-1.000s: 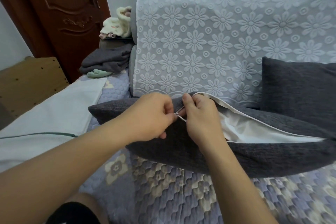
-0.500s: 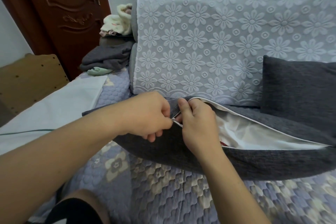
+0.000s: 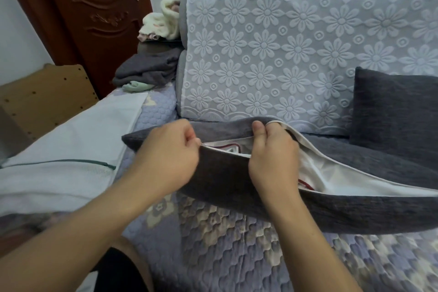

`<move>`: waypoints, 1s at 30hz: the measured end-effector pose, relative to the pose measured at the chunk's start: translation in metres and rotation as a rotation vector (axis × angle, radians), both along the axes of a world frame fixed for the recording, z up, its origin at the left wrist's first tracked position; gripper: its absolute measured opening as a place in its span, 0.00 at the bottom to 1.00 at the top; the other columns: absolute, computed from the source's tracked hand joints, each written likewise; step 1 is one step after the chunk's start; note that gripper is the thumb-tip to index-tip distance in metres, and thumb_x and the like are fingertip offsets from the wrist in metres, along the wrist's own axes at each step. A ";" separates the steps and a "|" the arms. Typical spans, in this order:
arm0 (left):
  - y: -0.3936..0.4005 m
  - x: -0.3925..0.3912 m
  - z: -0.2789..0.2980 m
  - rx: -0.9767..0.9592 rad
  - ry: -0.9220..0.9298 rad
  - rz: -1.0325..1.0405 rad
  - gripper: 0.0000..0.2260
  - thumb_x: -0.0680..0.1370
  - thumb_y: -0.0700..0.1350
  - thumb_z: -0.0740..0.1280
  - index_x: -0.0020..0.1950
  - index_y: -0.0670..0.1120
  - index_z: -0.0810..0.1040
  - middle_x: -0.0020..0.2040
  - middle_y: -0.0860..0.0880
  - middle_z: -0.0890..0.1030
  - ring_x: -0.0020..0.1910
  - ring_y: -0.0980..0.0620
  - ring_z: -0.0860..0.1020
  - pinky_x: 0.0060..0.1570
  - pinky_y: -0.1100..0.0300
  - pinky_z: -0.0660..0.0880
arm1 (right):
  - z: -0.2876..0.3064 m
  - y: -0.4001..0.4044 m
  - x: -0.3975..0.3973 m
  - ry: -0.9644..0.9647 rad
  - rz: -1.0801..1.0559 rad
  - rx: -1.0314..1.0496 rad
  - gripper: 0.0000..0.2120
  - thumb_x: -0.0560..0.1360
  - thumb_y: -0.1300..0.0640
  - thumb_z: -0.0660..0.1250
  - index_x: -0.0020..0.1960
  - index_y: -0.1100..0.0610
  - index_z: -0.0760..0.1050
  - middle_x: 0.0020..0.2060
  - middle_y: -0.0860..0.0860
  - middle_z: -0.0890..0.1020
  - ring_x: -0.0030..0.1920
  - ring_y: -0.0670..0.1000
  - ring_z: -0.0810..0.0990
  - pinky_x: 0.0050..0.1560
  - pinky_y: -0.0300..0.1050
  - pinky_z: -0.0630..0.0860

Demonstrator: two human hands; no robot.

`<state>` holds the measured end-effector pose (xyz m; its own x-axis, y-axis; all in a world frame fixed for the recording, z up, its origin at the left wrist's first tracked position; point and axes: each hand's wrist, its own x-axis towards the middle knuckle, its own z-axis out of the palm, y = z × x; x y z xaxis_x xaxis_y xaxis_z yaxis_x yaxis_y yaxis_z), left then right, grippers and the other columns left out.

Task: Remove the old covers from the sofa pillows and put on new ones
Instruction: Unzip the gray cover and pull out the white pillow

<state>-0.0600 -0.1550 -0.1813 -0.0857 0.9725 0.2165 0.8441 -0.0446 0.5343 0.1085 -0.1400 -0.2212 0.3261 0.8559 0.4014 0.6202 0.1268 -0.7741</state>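
Pillow (image 3: 320,206), in its dark grey cover, lies flat across the sofa seat (image 3: 237,244), directly in front of the backrest (image 3: 296,42) with its pale floral lace throw. The cover's long edge is open along the zip, exposing the white inner pillow (image 3: 343,180) with red markings. A second grey pillow (image 3: 393,111) stands upright against the backrest at the right, just behind the first. A white pillow (image 3: 71,144) with a green stripe lies on the seat at the left, beside the grey one. Folded grey and cream cloths (image 3: 151,66) are stacked on the sofa arm near a brown door (image 3: 94,7). Left hand (image 3: 170,163) is closed, its fingers pinching the near edge of the cover opening. Right hand (image 3: 272,159) grips the same near edge further right, thumb up at the far flap.
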 end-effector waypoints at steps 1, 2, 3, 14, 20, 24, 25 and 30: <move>0.000 -0.010 0.000 0.032 -0.004 0.058 0.07 0.80 0.48 0.66 0.42 0.51 0.76 0.38 0.49 0.81 0.37 0.45 0.82 0.45 0.46 0.81 | 0.001 0.002 0.004 0.004 -0.021 0.004 0.17 0.84 0.49 0.57 0.40 0.56 0.67 0.40 0.60 0.80 0.45 0.64 0.76 0.40 0.50 0.56; -0.002 -0.021 0.002 0.061 -0.012 0.113 0.07 0.81 0.48 0.66 0.43 0.51 0.76 0.39 0.49 0.81 0.38 0.45 0.82 0.45 0.46 0.81 | 0.003 0.005 0.007 0.007 -0.034 0.009 0.17 0.84 0.50 0.57 0.40 0.56 0.67 0.41 0.61 0.80 0.46 0.64 0.76 0.40 0.49 0.54; -0.004 -0.032 0.004 0.084 -0.025 0.157 0.07 0.81 0.48 0.66 0.43 0.52 0.76 0.39 0.49 0.81 0.38 0.45 0.81 0.45 0.46 0.80 | 0.006 0.007 0.010 0.005 -0.042 0.011 0.16 0.84 0.50 0.57 0.40 0.56 0.67 0.42 0.61 0.80 0.46 0.64 0.76 0.40 0.48 0.53; -0.022 -0.056 -0.016 0.421 0.183 0.153 0.03 0.79 0.47 0.67 0.49 0.49 0.76 0.48 0.51 0.74 0.49 0.50 0.71 0.44 0.55 0.69 | 0.009 0.018 0.002 -0.039 0.010 -0.035 0.20 0.83 0.48 0.59 0.35 0.56 0.67 0.34 0.54 0.76 0.44 0.63 0.75 0.40 0.49 0.58; -0.018 -0.035 -0.038 0.270 -0.128 0.049 0.01 0.77 0.47 0.69 0.46 0.54 0.80 0.61 0.53 0.69 0.66 0.49 0.66 0.62 0.57 0.63 | 0.034 -0.007 0.035 -0.225 0.096 0.039 0.12 0.80 0.52 0.62 0.44 0.56 0.79 0.40 0.51 0.81 0.45 0.55 0.77 0.47 0.51 0.71; -0.023 -0.017 -0.047 0.317 -0.045 -0.008 0.09 0.75 0.50 0.71 0.55 0.55 0.82 0.72 0.49 0.65 0.74 0.47 0.59 0.68 0.54 0.62 | 0.037 -0.018 0.071 -0.379 0.079 -0.015 0.07 0.78 0.55 0.64 0.46 0.55 0.80 0.44 0.51 0.83 0.50 0.55 0.77 0.48 0.49 0.70; -0.023 -0.017 -0.051 0.313 0.012 0.020 0.14 0.76 0.51 0.72 0.61 0.55 0.80 0.73 0.48 0.63 0.74 0.45 0.59 0.69 0.50 0.63 | 0.037 -0.023 0.082 -0.395 0.044 -0.036 0.07 0.78 0.56 0.64 0.48 0.54 0.81 0.46 0.51 0.83 0.51 0.55 0.78 0.47 0.48 0.68; 0.005 -0.043 -0.054 0.124 -0.360 0.249 0.18 0.77 0.48 0.63 0.67 0.50 0.78 0.71 0.44 0.68 0.69 0.42 0.69 0.73 0.51 0.64 | 0.012 -0.055 0.146 -0.405 -0.261 -0.248 0.09 0.77 0.57 0.64 0.53 0.57 0.80 0.52 0.60 0.83 0.53 0.64 0.78 0.50 0.52 0.71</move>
<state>-0.1025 -0.1500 -0.2349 -0.4045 0.8815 0.2437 0.5986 0.0537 0.7993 0.2545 -0.1947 -0.2096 0.4017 0.8524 0.3348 0.8615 -0.2277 -0.4539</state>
